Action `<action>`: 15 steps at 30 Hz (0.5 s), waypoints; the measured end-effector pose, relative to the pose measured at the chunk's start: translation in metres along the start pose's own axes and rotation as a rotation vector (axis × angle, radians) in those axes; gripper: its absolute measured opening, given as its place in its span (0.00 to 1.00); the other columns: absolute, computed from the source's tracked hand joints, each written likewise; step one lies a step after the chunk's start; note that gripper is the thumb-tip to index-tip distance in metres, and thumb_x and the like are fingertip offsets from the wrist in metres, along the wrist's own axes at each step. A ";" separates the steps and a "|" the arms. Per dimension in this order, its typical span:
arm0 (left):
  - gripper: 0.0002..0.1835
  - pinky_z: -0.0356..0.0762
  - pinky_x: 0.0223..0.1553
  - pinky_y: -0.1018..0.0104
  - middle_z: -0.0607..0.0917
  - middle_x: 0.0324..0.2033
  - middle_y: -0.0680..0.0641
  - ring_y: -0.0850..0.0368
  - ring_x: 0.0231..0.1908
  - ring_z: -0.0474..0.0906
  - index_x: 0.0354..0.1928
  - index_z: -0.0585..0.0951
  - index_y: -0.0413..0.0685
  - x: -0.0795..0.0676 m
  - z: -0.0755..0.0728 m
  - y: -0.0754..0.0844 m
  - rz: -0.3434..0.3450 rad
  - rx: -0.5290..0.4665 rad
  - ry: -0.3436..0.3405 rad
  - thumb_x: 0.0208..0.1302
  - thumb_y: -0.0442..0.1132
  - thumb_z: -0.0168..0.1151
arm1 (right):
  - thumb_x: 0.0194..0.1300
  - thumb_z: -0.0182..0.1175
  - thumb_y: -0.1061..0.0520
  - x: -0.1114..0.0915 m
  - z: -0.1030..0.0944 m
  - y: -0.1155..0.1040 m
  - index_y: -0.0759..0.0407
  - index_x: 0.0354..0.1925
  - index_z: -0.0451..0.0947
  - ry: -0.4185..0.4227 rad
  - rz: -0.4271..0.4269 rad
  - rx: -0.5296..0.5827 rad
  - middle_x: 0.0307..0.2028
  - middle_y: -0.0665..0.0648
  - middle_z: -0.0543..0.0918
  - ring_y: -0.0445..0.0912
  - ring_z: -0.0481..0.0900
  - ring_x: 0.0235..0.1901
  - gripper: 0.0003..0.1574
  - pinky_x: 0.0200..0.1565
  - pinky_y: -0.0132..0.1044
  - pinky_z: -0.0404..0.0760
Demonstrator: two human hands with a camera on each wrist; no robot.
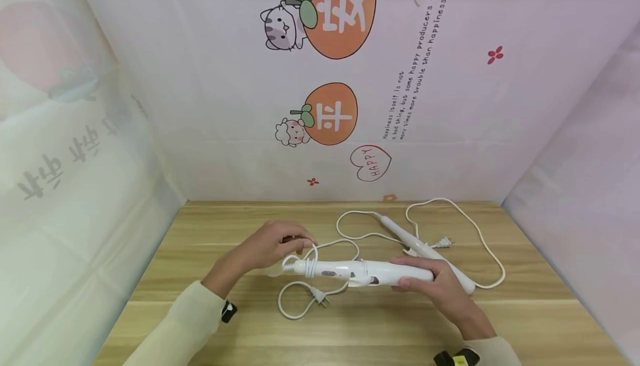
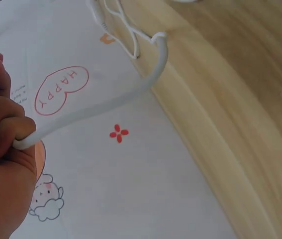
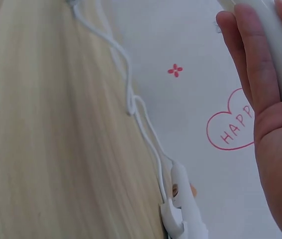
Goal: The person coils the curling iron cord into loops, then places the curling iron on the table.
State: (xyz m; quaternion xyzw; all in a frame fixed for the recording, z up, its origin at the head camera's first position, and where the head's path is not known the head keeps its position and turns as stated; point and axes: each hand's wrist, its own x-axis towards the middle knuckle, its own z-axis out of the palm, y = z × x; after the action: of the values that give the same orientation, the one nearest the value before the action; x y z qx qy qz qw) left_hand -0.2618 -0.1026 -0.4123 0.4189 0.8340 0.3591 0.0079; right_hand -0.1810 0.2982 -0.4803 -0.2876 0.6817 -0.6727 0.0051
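In the head view my right hand (image 1: 427,277) grips the right end of a white hair straightener (image 1: 387,272), which lies level above the table. Loops of its white cord (image 1: 311,267) go round the left end of the body. My left hand (image 1: 277,242) holds part of that cord just above this end. The left wrist view shows the cord (image 2: 96,110) coming out of the curled fingers (image 2: 14,124). In the right wrist view, the fingers (image 3: 260,59) lie along the white body (image 3: 280,45). The cord's plug (image 1: 319,295) lies on the table below the straightener.
A second white styling tool (image 1: 422,247) lies slanted on the wooden table (image 1: 225,321), behind and right of the right hand. Its cord (image 1: 487,241) loops out to the right, and its plug (image 1: 443,242) lies beside it. Printed cloth walls (image 1: 225,105) surround the table's back and sides.
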 end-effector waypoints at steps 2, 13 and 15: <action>0.11 0.85 0.44 0.68 0.94 0.47 0.52 0.68 0.40 0.85 0.53 0.92 0.51 -0.001 0.004 -0.003 -0.028 -0.085 -0.011 0.82 0.42 0.63 | 0.72 0.59 0.80 0.000 -0.001 -0.001 0.70 0.65 0.83 -0.006 -0.023 0.016 0.62 0.50 0.88 0.48 0.92 0.48 0.27 0.47 0.49 0.92; 0.14 0.81 0.43 0.70 0.91 0.31 0.47 0.66 0.34 0.81 0.50 0.89 0.36 -0.007 0.029 -0.005 -0.086 -0.231 0.046 0.71 0.21 0.59 | 0.72 0.56 0.81 0.007 0.001 -0.006 0.68 0.65 0.84 0.090 -0.049 0.049 0.60 0.52 0.90 0.49 0.94 0.45 0.28 0.47 0.47 0.92; 0.10 0.76 0.38 0.71 0.88 0.28 0.48 0.67 0.29 0.75 0.47 0.88 0.35 -0.008 0.031 -0.004 -0.119 -0.299 0.038 0.76 0.24 0.58 | 0.72 0.56 0.81 0.008 0.001 -0.006 0.69 0.64 0.83 0.106 -0.060 0.042 0.60 0.52 0.90 0.48 0.93 0.46 0.28 0.47 0.46 0.92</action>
State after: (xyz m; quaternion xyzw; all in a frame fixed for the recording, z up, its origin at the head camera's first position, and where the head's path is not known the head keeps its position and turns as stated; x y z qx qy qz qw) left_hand -0.2490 -0.0912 -0.4401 0.3558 0.7947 0.4859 0.0757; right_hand -0.1853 0.2940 -0.4718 -0.2716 0.6577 -0.7012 -0.0451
